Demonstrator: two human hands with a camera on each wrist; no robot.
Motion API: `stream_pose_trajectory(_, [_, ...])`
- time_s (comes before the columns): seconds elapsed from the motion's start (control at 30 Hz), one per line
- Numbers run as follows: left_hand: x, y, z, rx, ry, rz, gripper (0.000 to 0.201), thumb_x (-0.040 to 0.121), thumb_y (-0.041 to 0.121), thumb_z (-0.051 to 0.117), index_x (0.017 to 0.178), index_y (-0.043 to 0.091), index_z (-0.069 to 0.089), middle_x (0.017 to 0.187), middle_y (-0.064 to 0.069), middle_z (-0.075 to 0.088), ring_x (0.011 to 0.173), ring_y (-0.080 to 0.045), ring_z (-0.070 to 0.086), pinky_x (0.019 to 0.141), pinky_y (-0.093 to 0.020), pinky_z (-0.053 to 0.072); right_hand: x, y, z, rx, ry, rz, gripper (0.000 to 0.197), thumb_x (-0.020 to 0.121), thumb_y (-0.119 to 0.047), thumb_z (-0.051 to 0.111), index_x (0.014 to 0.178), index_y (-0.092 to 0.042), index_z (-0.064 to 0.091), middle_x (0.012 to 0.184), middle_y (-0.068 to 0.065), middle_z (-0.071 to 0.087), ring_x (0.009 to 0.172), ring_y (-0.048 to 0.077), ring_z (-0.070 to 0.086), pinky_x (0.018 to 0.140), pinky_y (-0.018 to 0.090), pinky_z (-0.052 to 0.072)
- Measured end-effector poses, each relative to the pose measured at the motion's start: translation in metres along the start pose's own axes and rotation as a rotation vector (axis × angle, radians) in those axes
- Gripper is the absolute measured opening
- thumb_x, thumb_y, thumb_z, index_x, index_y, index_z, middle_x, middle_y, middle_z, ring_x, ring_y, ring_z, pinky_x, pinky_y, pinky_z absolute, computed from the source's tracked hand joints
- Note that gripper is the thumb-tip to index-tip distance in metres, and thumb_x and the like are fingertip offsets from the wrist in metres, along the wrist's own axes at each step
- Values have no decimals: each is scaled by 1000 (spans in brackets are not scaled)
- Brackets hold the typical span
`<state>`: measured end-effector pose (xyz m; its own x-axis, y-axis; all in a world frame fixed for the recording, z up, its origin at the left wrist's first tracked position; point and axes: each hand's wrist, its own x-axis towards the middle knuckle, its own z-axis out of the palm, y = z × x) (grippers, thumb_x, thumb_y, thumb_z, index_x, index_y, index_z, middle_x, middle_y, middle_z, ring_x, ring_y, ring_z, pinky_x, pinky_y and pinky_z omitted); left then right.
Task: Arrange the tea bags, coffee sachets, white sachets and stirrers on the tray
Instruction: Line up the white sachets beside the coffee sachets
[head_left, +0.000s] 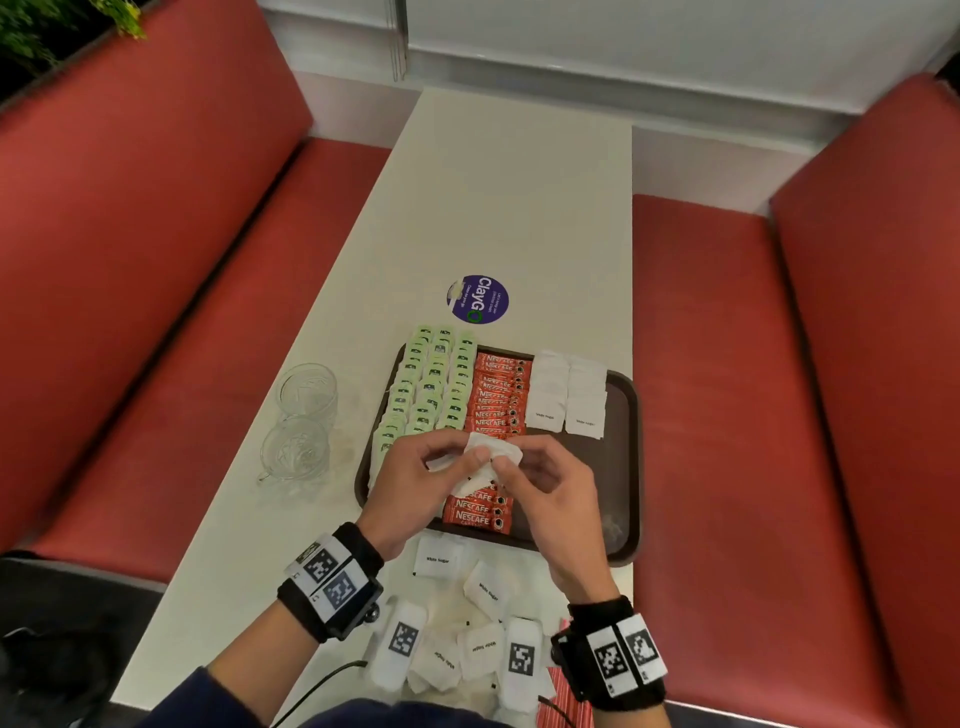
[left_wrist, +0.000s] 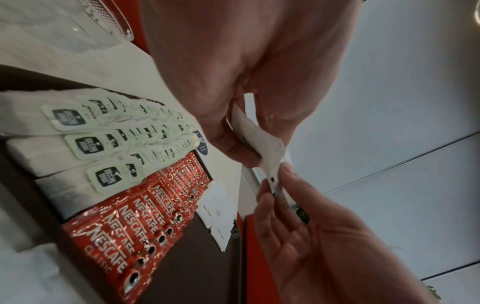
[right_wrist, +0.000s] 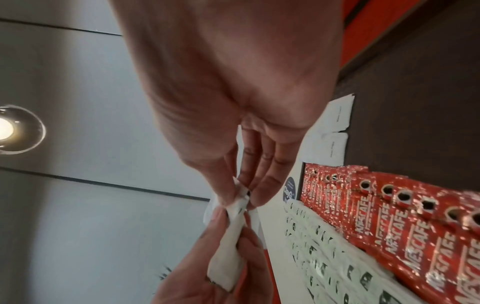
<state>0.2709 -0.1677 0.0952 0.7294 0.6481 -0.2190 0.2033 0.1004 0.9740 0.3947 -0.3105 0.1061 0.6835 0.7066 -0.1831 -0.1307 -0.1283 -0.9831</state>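
Both hands hover over the near part of the brown tray. My left hand grips a small stack of white sachets, and my right hand pinches its near end. In the left wrist view the white sachets sit between thumb and fingers of the left hand. In the right wrist view the right hand pinches the top of the white sachets. Green tea bags, red coffee sachets and two rows of white sugar sachets lie in rows on the tray.
Several loose white sachets lie on the table's near edge, beside a red striped pack. Two glass cups stand left of the tray. A round purple sticker lies beyond it. Red bench seats flank the table.
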Motion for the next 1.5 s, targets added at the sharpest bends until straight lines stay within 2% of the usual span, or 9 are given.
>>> stream_pose_trajectory(0.33, [-8, -19, -15, 6, 44, -59, 37, 92, 14, 85, 119, 38, 81, 127, 14, 76, 122, -11, 70, 101, -33, 59, 83, 64, -79, -400, 356, 180, 22, 93, -28, 87, 106, -34, 71, 90, -9, 79, 86, 13, 78, 99, 48, 62])
stream_pose_trajectory(0.57, [-11, -15, -17, -58, 72, -133, 18, 95, 17, 82, 113, 17, 82, 110, 1, 83, 108, -19, 78, 102, -47, 61, 119, 102, -68, -452, 355, 215, 27, 87, -30, 92, 97, -31, 68, 87, -7, 80, 89, 22, 77, 99, 49, 60])
stream_pose_trajectory(0.67, [-12, -14, -19, -116, 80, -133, 17, 99, 22, 77, 114, 16, 83, 112, -3, 83, 110, -23, 78, 99, -45, 61, 120, 99, -62, -509, 370, 212, 25, 92, -27, 89, 105, -22, 68, 96, -2, 80, 100, 17, 63, 89, 30, 44])
stream_pose_trajectory(0.77, [-12, -14, -20, -167, 87, -144, 22, 105, 24, 69, 118, 12, 81, 114, -5, 82, 112, -21, 77, 92, -34, 63, 120, 90, -58, -596, 380, 188, 28, 95, -21, 85, 113, -15, 65, 101, 1, 76, 84, 2, 53, 67, 12, 34])
stream_pose_trajectory(0.93, [-11, -11, -19, -261, 94, -167, 25, 108, 20, 62, 121, 6, 79, 116, -7, 82, 113, -23, 77, 90, -33, 64, 115, 77, -47, -793, 398, 82, 49, 87, -30, 92, 114, -24, 51, 116, 2, 59, 101, 27, 66, 82, 42, 57])
stream_pose_trajectory(1.03, [-8, -14, -18, -178, 101, -137, 24, 108, 23, 64, 121, 11, 81, 117, -6, 81, 113, -26, 76, 97, -45, 63, 98, 48, -35, -650, 321, -18, 40, 93, -48, 84, 113, -26, 57, 114, -2, 62, 99, 19, 65, 81, 35, 53])
stream_pose_trajectory(1.2, [3, -8, -15, 57, 53, -37, 15, 103, 30, 72, 109, 23, 85, 103, -1, 80, 94, -21, 73, 86, -47, 62, 42, -9, -9, -461, -236, -88, 13, 99, -46, 77, 108, -37, 74, 103, -17, 77, 97, 4, 71, 84, 25, 57])
stream_pose_trajectory(1.33, [8, 5, -10, 112, 57, 61, 8, 100, 27, 78, 103, 20, 81, 99, 3, 79, 92, -16, 73, 84, -38, 63, 24, -12, -11, -447, -115, -165, 11, 96, -32, 85, 101, -32, 75, 93, -14, 76, 87, 7, 71, 76, 21, 55])
stream_pose_trajectory(1.5, [3, 9, -2, -59, -43, -114, 34, 101, 44, 71, 124, 20, 70, 115, -3, 78, 99, -24, 79, 94, -49, 65, 5, -6, -5, -188, 145, -160, 11, 99, -24, 82, 103, -22, 72, 99, -6, 76, 92, 14, 73, 86, 32, 60])
